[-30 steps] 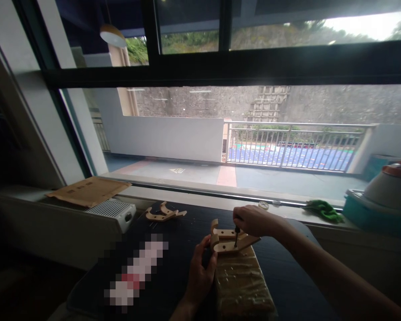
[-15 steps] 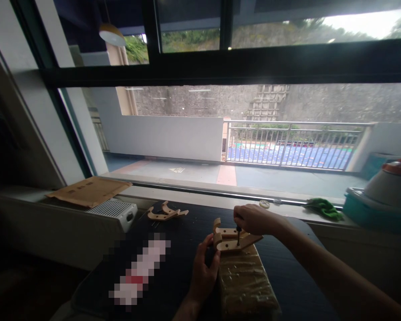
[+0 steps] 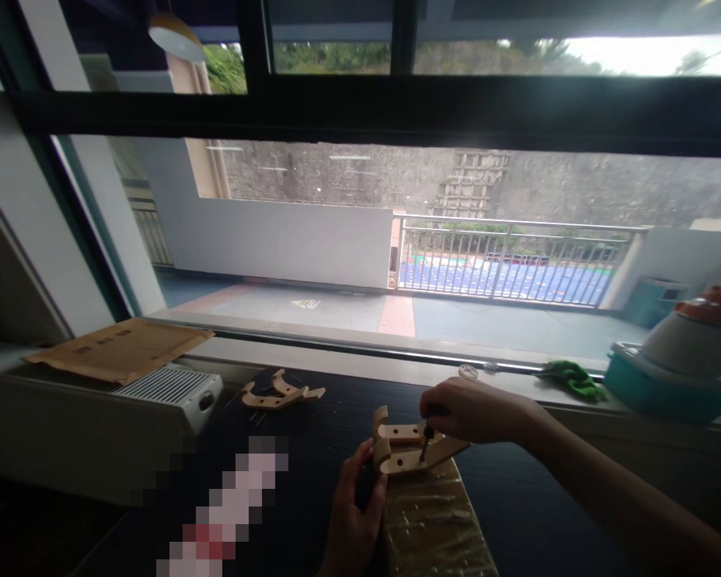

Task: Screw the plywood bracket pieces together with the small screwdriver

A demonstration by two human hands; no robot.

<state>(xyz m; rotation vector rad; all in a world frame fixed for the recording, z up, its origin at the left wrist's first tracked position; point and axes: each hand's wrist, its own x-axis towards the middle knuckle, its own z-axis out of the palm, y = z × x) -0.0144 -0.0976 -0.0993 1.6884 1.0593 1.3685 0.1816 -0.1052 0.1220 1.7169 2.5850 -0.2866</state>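
My right hand [image 3: 472,409] is closed around the handle of a screwdriver [image 3: 424,449], whose thin shaft points down and slightly left. Its tip meets a hole area in a light wooden frame [image 3: 401,465] with curved ends and dark holes. The frame rests on the far end of a brown block wrapped in clear tape [image 3: 436,525]. From the left, my left hand [image 3: 356,505] grips the frame's curved end between thumb and fingers. Most of the screwdriver handle is hidden in my right fist.
A similar wooden frame [image 3: 288,398] lies on the dark table [image 3: 312,449], with thin screws or pins by it. A cardboard envelope [image 3: 120,349] sits at the left. Along the sill are a tape roll [image 3: 467,372], a green cloth [image 3: 570,378] and a teal container [image 3: 654,385].
The view has shifted, so most things sit further left. The screwdriver now leans more, its handle to the right of its tip. Both hands keep their hold.
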